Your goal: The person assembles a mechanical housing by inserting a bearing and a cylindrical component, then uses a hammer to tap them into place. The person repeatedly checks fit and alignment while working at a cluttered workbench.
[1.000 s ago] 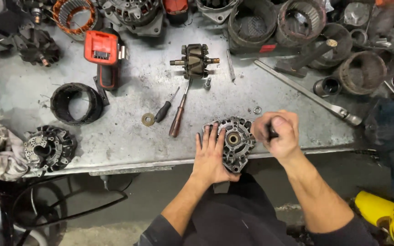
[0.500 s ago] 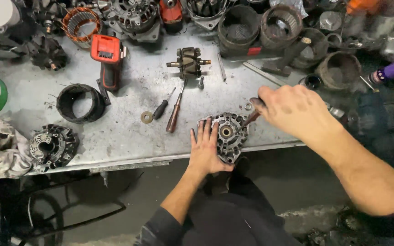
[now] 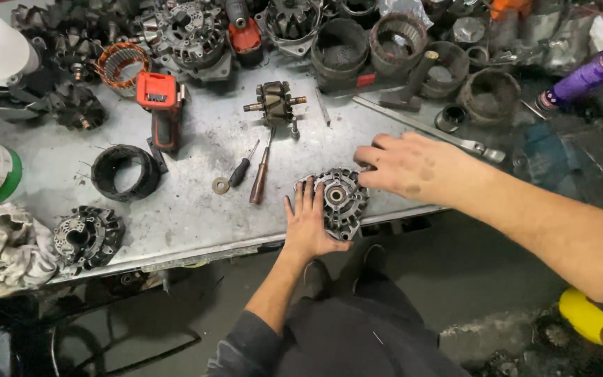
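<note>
The left hand (image 3: 310,225) lies flat and open against the alternator housing (image 3: 342,200), steadying it on the worktop (image 3: 197,209). The right hand (image 3: 406,166), fingers loosely spread and holding nothing, rests on the housing's far edge.

Bare forearms, dark pushed-up left sleeve (image 3: 246,338), dark trousers (image 3: 357,335)

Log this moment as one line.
left hand: flat on metal housing | right hand: above its far edge | bench

Scratched grey metal workbench (image 3: 197,209) is filling the upper view; dark stained concrete floor (image 3: 413,279) is showing below its front edge, dimly lit.
</note>
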